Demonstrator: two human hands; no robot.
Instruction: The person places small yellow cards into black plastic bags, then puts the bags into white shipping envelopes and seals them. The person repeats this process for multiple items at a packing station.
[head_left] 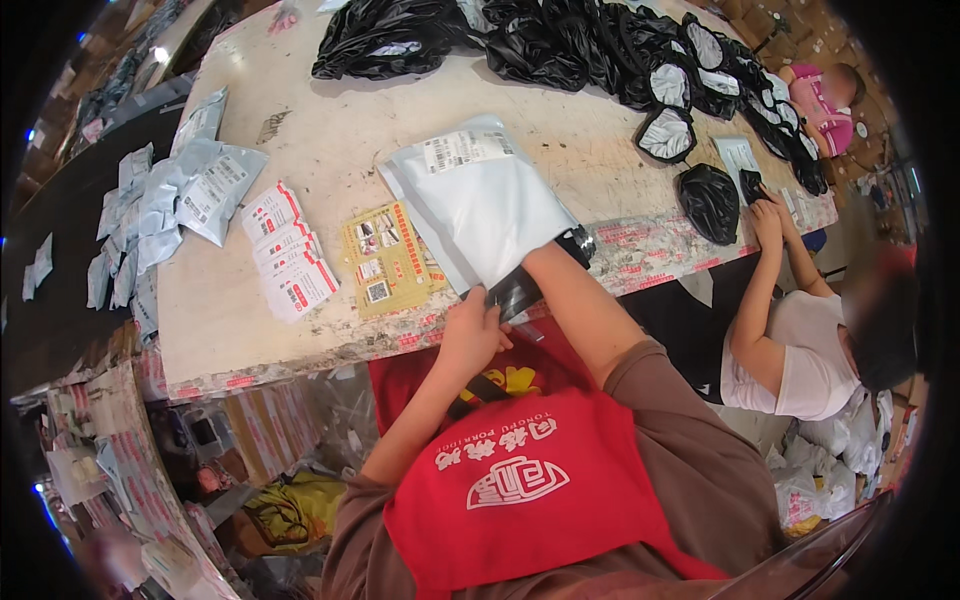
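Mailing bag (470, 205), one, pale grey, laid flat near the front edge of the table (330, 130), its mouth turned toward the wearer. Entries are listed by size.

Table: pale, scuffed top, edge patched with tape. A row of black bundles (560, 50) is set along the far side, well apart from the bag.

Bag, body: thin, smooth plastic, creased and slightly puffed. It is judged light, limp and rather slippery, liable to slide or fold when pushed; little fragility is expected of the film, though the seams might be strained. What weight is inside cannot be told.

Bag, mouth: dark film (516, 293) is shown at the near edge; whether lining or contents is uncertain. The best hold is judged to be at the lip, by a near corner, with the film pinched and kept taut.

Right hand (543, 262): sunk into the mouth, fingers hidden; how far they are spread, and whether anything is gripped, cannot be told.

Left hand (472, 335): fingers curled in at the near left corner, where the lip appears to be pinched.

Cards: yellow cards (385, 260) are laid just beside the bag; white-and-red cards (290, 255) are fanned farther left.

Label (468, 151): white, stuck at the far end.
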